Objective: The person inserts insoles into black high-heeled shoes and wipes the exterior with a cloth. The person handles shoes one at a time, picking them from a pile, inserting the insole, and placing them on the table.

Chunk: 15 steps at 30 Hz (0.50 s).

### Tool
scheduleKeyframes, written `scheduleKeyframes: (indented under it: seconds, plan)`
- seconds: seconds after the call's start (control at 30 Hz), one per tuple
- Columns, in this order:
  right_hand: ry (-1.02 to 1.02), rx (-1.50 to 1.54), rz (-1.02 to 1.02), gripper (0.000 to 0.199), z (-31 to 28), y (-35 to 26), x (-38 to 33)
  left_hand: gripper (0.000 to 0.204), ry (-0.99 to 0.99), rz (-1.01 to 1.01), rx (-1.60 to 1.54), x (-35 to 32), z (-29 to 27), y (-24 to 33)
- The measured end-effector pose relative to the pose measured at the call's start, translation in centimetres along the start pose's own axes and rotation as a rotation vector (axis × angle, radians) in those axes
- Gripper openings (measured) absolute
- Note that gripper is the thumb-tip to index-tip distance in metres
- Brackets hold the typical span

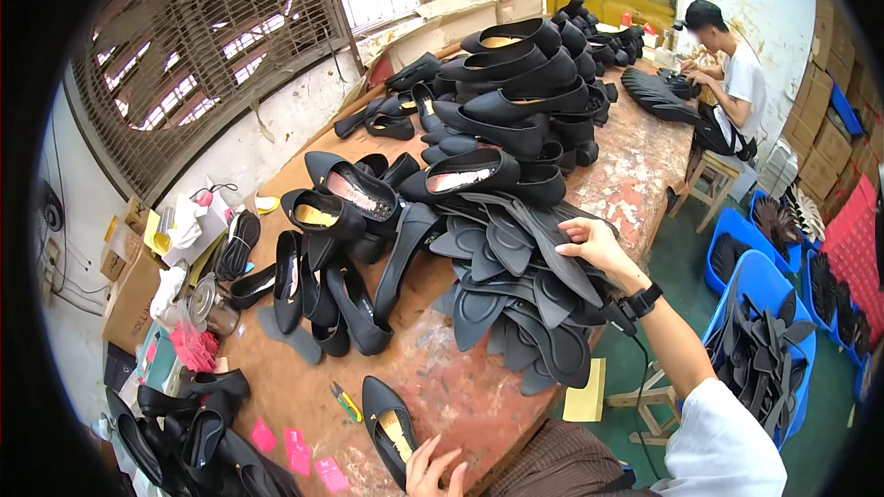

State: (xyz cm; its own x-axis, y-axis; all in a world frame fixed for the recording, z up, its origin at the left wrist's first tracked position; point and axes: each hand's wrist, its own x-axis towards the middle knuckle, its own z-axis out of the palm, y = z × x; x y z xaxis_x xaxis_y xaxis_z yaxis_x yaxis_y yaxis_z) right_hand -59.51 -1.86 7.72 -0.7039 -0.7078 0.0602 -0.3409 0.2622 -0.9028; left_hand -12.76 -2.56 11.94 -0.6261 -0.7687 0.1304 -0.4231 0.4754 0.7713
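Note:
My right hand [592, 244] reaches across to a heaped pile of dark grey shoe insoles [506, 248], its thumb and fingers pinching the edge of a long insole [552, 253] on top. A black device is strapped round my right wrist. At the table's near edge, my left hand [433, 471] is partly in view, fingers apart, beside the heel end of a single black pointed shoe [387, 419]. That shoe lies with its opening up, showing a yellowish lining and a small gold ornament at the toe. The palm of my left hand is out of frame.
Black pumps [345, 221] crowd the middle, with a tall stack of shoes [516, 83] behind. Yellow-green thread snips [346, 402] and pink tags [296, 451] lie nearby. More shoes [203, 433] stand lower left. Blue bins [760, 267] hold insoles at right. Another person [741, 83] sits far right.

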Motion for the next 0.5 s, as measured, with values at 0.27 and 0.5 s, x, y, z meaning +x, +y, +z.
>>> scheduleKeyframes:
  seconds: [0.27, 0.5]
  plan:
    - [0.129, 0.309, 0.135, 0.036, 3.8, -0.7, -1.4, 0.058, -0.226, -0.118, -0.515, 15.0, 7.1, 5.3]
    - [0.154, 0.370, 0.109, 0.042, 4.7, -1.7, -3.3, 0.058, -0.287, -0.257, -0.587, 22.6, 13.1, 9.5]
